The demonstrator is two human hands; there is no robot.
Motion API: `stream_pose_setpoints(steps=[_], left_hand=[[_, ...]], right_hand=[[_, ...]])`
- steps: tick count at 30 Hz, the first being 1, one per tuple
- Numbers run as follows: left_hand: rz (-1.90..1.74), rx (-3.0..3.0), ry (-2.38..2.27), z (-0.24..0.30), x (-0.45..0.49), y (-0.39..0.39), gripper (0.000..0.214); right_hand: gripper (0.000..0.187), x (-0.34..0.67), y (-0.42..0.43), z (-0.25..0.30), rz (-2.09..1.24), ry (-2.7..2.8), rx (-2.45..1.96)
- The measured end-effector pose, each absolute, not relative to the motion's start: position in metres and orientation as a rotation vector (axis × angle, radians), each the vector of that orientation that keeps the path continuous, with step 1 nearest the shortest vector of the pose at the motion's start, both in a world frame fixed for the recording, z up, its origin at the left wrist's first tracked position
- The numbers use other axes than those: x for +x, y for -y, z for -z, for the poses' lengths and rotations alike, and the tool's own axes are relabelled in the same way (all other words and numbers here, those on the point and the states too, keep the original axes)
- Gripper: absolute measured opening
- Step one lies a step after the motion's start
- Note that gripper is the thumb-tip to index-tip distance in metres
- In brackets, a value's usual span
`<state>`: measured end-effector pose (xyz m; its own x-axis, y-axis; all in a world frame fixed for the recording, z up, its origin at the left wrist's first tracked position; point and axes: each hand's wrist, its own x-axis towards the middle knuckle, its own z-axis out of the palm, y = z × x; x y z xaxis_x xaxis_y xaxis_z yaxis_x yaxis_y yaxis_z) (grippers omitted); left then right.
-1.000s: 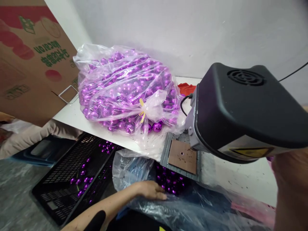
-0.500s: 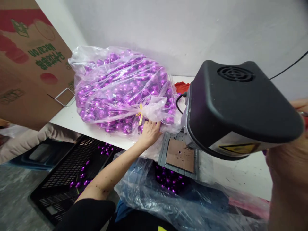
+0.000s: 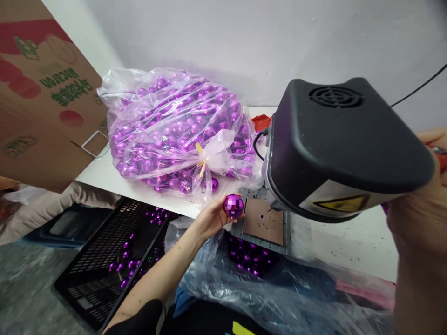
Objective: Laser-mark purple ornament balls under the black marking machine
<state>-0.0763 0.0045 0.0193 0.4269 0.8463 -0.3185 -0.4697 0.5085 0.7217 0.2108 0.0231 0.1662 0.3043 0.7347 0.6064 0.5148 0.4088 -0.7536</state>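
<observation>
A shiny purple faceted ball (image 3: 233, 205) is held in the fingers of my left hand (image 3: 213, 218), just left of the brown plate (image 3: 262, 222) with a small hole on a grey slotted base (image 3: 287, 232). My right hand (image 3: 415, 232) is at the right edge, beside the black machine head (image 3: 352, 139). Its fingers are largely hidden; a ringed finger curls near a bit of red I cannot make out. Behind my left hand lies a tied clear bag (image 3: 174, 125) full of purple balls. One loose ball (image 3: 214, 184) sits by its knot.
A cardboard box (image 3: 45, 102) stands at left. A black crate (image 3: 91, 260) with purple balls is below the table edge. Clear plastic sheeting (image 3: 244, 298) hangs in front, near more purple balls (image 3: 249, 256). Part of another person, a sleeve or trouser leg (image 3: 63, 204), shows at left.
My left hand has drawn back from beside the bag's knot toward me and turned over, now with a purple ball in its fingers. My right hand stays beside the machine head.
</observation>
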Motion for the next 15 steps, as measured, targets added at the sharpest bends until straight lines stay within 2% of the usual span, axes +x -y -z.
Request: stream_pose_setpoints(steps=[4, 8, 15], left_hand=[[-0.848, 0.539, -0.673, -0.01, -0.063, -0.002, 0.042], [-0.821, 0.519, -0.711, -0.008, -0.057, -0.004, 0.052], [-0.914, 0.894, -0.855, -0.008, -0.049, 0.002, 0.051]], right_hand=[[0.043, 0.206, -0.018, -0.174, -0.271, 1.362, -1.269], [0.049, 0.205, -0.017, -0.178, -0.243, 1.398, -1.291], [0.053, 0.206, -0.018, -0.179, -0.218, 1.425, -1.285]])
